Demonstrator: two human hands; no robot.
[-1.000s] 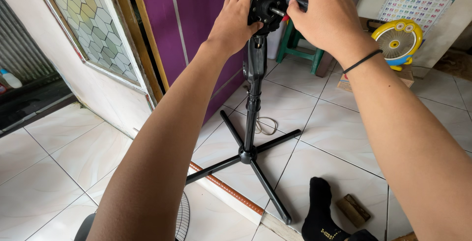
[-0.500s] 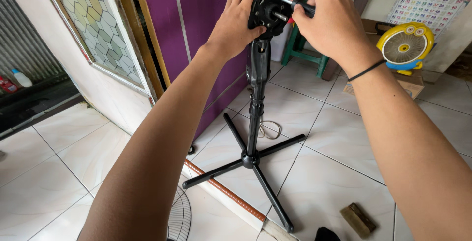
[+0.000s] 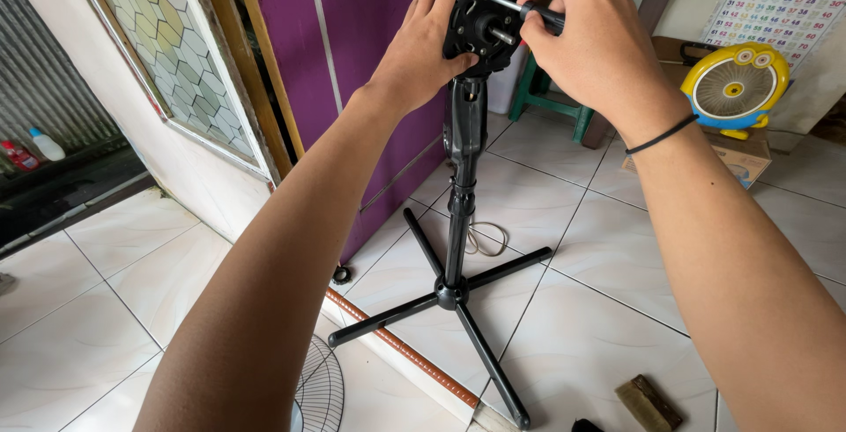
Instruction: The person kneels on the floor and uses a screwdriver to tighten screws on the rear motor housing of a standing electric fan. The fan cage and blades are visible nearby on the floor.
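We note the left hand (image 3: 423, 53) cupped around the black fan motor head (image 3: 480, 18) atop its cross-footed stand (image 3: 458, 221) on the tiled floor — right hand (image 3: 586, 40) fisted on a screwdriver (image 3: 529, 11), tip at the head's face.

Sock gone from beside the stand base
Black-socked foot no longer near fan stand (image 3: 460, 221); brown block (image 3: 648, 404) now further right of its cross base.
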